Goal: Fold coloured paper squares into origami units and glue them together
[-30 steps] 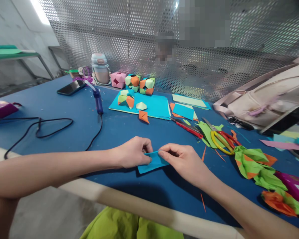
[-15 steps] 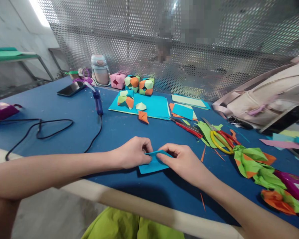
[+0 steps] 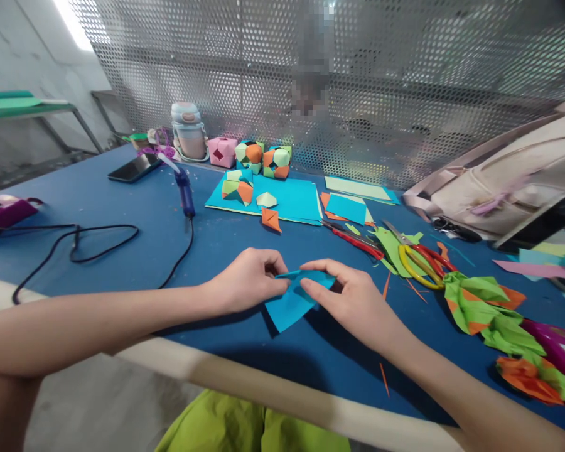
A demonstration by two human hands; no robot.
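Observation:
A blue sheet of paper (image 3: 285, 312), creased and tilted with one corner toward me, is between both hands above the table's front part. My left hand (image 3: 254, 280) pinches its left edge between thumb and fingers. On the other side, my right hand (image 3: 346, 295) grips the upper right part, thumb on top and fingers behind. Beyond the hands lie a folded orange paper piece (image 3: 271, 219) and a pale green folded piece (image 3: 266, 199). A partly joined multicoloured paper shape (image 3: 238, 188) rests on a blue paper stack (image 3: 292, 199).
Red-handled scissors (image 3: 358, 242), yellow-and-red scissors (image 3: 421, 263) and crumpled green paper (image 3: 494, 307) lie to the right. A glue gun (image 3: 184, 194) with a black cord stands left. Folded paper cubes (image 3: 277, 163), a bottle (image 3: 188, 133) and a bag (image 3: 508, 169) line the back.
The blue paper has been lifted slightly and turned, so a corner now points toward me. Both hands have moved a little, still holding it.

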